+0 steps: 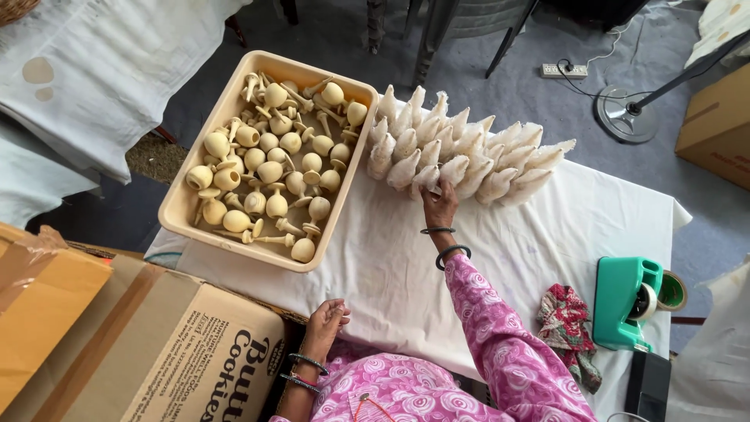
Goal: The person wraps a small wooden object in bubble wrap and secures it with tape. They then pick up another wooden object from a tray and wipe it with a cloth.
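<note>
My right hand (pixel 440 205) reaches out over the table (pixel 391 266), and its fingers pinch the near edge of one wrapped piece (pixel 428 178) in the pile of wrapped pieces (pixel 461 152). My left hand (pixel 326 319) rests at the near edge of the table, fingers loosely curled, holding nothing that I can see.

The pile lies just to the right of the tray (pixel 269 156), its first pieces touching the tray wall. The pieces are white and lie in overlapping rows, with their points toward the far side. The tray is full of bare wooden pieces (pixel 269 168) with round heads and thin stems. I judge that a good part is already wrapped, but the many pieces in the tray are left.

In front of the tray and the pile, the white cloth is open, so my arms have room there. The tray's left corner goes over the table edge. A cardboard box (pixel 180 359) stands close below the tray. Far right of the tray, near the table edge, lie a red cloth (pixel 569 328) and a green tape dispenser (pixel 625 301).
</note>
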